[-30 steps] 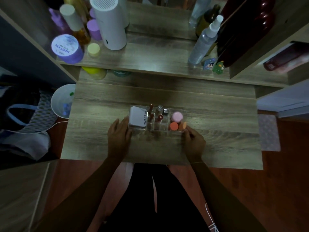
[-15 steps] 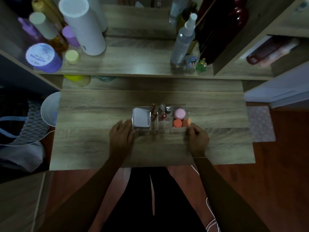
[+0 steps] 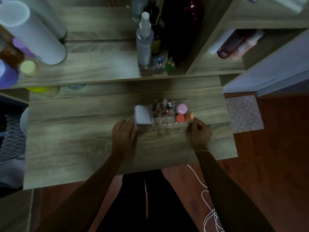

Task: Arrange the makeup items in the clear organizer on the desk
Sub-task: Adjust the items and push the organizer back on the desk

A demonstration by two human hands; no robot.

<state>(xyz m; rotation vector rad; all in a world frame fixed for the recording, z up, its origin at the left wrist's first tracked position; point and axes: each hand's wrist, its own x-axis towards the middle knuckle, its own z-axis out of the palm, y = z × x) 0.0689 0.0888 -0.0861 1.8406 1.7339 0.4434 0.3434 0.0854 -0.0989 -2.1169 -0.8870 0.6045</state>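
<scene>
Clear organizer, filled, mid-counter. Left hand and right hand remain half-curled against its ends, as a second ago; only positioning seems left.

A single head-worn wide-angle view is provided. The scene is looked down on steeply from above and forward, from over the near edge of the surface. The shelf beyond is taken in, with lines bent at the frame edges. No second view is supplied.
</scene>
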